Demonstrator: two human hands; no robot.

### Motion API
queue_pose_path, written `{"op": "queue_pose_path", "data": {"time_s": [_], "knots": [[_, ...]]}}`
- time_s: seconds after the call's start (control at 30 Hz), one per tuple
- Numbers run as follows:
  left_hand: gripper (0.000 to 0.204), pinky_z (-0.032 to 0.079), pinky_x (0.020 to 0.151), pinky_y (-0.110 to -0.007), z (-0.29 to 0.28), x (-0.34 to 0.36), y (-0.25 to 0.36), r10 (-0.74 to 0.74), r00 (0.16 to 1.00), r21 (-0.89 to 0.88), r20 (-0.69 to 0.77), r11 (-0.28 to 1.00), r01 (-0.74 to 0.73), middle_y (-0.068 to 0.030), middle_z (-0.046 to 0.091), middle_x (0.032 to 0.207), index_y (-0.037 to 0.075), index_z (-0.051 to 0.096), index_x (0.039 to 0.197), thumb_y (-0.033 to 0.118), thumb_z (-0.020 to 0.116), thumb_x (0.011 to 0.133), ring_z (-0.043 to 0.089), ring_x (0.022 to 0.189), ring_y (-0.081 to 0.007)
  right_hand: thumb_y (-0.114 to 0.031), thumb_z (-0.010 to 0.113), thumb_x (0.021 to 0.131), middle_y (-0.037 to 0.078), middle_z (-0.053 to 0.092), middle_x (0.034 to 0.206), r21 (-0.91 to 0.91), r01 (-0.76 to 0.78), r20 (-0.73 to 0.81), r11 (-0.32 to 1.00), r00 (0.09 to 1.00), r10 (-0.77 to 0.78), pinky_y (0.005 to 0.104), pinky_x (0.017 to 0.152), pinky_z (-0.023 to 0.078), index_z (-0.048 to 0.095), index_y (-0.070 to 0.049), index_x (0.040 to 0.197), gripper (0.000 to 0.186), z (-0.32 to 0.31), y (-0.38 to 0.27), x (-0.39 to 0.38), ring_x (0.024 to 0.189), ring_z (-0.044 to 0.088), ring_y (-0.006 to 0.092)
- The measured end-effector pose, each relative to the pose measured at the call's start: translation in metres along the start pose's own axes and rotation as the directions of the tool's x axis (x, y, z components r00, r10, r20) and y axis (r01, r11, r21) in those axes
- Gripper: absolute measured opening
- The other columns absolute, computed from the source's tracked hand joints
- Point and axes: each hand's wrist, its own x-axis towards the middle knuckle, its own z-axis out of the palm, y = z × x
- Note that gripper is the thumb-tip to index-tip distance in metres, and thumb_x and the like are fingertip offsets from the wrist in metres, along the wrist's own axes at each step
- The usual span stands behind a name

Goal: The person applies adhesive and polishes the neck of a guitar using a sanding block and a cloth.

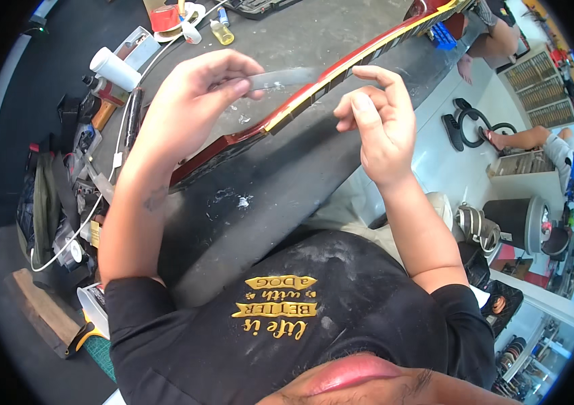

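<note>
A red guitar neck runs diagonally over the dark workbench, with yellow along the edge of its dark fretboard. Its headstock end points to the lower left, and the red body is partly cut off at the upper right. My left hand is closed, pinching one end of a thin grey strip; the strip's far end is blurred beside the neck. On the other side of the neck, my right hand has loosely bent fingers, the index apart from the thumb, with nothing visible in them.
At the back left are a small yellow bottle, a red tape roll and a white cylinder. A white cable crosses the bench's cluttered left side. Another person's arm shows at upper right; a dark bin stands on the right.
</note>
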Motion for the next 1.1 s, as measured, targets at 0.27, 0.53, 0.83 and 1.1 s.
{"op": "queue_pose_path", "data": {"time_s": [0.27, 0.53, 0.83, 1.1], "knots": [[0.018, 0.057, 0.099, -0.03, -0.004, 0.038, -0.015, -0.083, 0.945, -0.045, 0.316, 0.994, 0.103, -0.0006, 0.077, 0.106, -0.002, 0.076, 0.125, 0.005, 0.066, 0.112, 0.072, 0.103, -0.0094, -0.023, 0.072, 0.117, 0.011, 0.079, 0.092, 0.137, -0.205, 0.091, 0.969, 0.977, 0.193, 0.0268, 0.067, 0.059, 0.054, 0.0, 0.149, 0.044, 0.03, 0.007, 0.011, 0.074, 0.072, 0.0116], [0.019, 0.055, 0.094, -0.028, 0.011, 0.016, 0.001, -0.166, 0.98, 0.125, 0.108, 0.98, 0.153, 0.0008, 0.075, 0.098, 0.003, 0.075, 0.128, 0.006, 0.062, 0.115, 0.069, 0.099, -0.0076, -0.005, 0.07, 0.113, 0.011, 0.078, 0.087, 0.219, -0.14, 0.025, 0.966, 0.99, 0.138, 0.031, 0.075, 0.064, 0.057, 0.0, 0.144, 0.034, 0.045, 0.025, 0.005, 0.077, 0.074, 0.0144], [0.022, 0.055, 0.085, -0.031, 0.011, 0.02, -0.016, -0.076, 0.976, 0.197, 0.206, 0.98, 0.035, -0.0021, 0.071, 0.094, 0.003, 0.076, 0.125, 0.0, 0.061, 0.109, 0.066, 0.089, -0.0114, 0.0, 0.064, 0.115, 0.014, 0.075, 0.087, 0.262, -0.047, 0.01, 0.964, 0.999, 0.046, 0.0351, 0.073, 0.066, 0.062, 0.007, 0.135, 0.021, 0.045, 0.039, 0.0, 0.074, 0.075, 0.0198], [0.019, 0.056, 0.085, -0.029, 0.011, 0.024, -0.01, -0.1, 0.962, 0.087, 0.254, 0.993, 0.081, -0.0025, 0.074, 0.095, -0.001, 0.077, 0.12, -0.002, 0.063, 0.107, 0.068, 0.09, -0.0103, 0.001, 0.066, 0.114, 0.016, 0.077, 0.094, 0.192, -0.047, 0.027, 0.98, 0.999, 0.042, 0.034, 0.076, 0.066, 0.063, 0.007, 0.132, 0.02, 0.046, 0.037, -0.002, 0.077, 0.077, 0.0195]]}}
